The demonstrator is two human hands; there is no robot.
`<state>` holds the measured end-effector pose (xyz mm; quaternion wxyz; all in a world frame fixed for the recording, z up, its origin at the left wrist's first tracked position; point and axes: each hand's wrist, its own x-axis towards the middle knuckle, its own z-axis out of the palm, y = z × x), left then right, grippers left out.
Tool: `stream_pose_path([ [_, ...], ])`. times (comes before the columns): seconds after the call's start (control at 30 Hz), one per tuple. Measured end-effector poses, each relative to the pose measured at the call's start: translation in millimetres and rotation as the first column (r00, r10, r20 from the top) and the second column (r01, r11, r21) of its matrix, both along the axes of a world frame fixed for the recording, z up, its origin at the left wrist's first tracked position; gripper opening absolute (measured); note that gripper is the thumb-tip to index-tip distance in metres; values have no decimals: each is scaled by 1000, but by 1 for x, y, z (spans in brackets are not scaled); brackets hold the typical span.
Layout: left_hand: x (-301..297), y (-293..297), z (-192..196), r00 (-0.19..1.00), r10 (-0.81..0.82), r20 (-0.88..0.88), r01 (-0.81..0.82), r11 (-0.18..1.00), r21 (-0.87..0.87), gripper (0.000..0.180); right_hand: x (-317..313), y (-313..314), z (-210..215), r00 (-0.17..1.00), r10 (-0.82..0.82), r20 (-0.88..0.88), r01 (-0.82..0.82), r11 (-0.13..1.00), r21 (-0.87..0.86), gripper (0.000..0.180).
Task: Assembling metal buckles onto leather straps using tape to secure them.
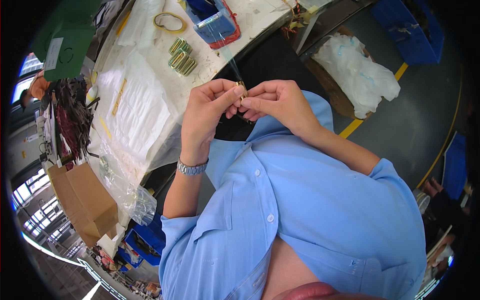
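My left hand point(206, 104) and my right hand point(286, 104) meet at the near edge of the table, both closed. Between their fingertips they pinch a small gold metal piece point(241, 86), which looks like a buckle; the fingers cover most of it. A strip of clear tape point(229, 56) runs taut from a blue tape dispenser point(212, 22) down to this piece. Left of the dispenser, two small bundles of gold-and-green rectangular metal buckles point(183, 63) lie on the white table.
A yellowish tape roll point(170, 22) lies beyond the buckles. White plastic sheeting point(132, 105) covers the table's left part, and an open cardboard box point(85, 200) sits below it. At the right, a carton holds white plastic bags point(355, 72), with a blue crate point(410, 30) behind.
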<state>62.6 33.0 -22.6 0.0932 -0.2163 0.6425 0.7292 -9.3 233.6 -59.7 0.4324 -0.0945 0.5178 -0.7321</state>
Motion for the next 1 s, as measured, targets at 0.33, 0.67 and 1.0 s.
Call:
stream_pose_path([
  [0.33,1,14,0,1000,16,-16,-20,973,-230,17,-3,-1,-5,998,-33,-59,35,998,42,24],
  [0.67,1,6,-12,997,56,-46,-61,990,-124,27,-10,5,-3,990,41,136,-39,999,-17,32],
  [1.0,-4,-4,-5,999,12,42,-10,999,-39,31,-6,13,-3,918,180,354,-115,974,-195,41],
])
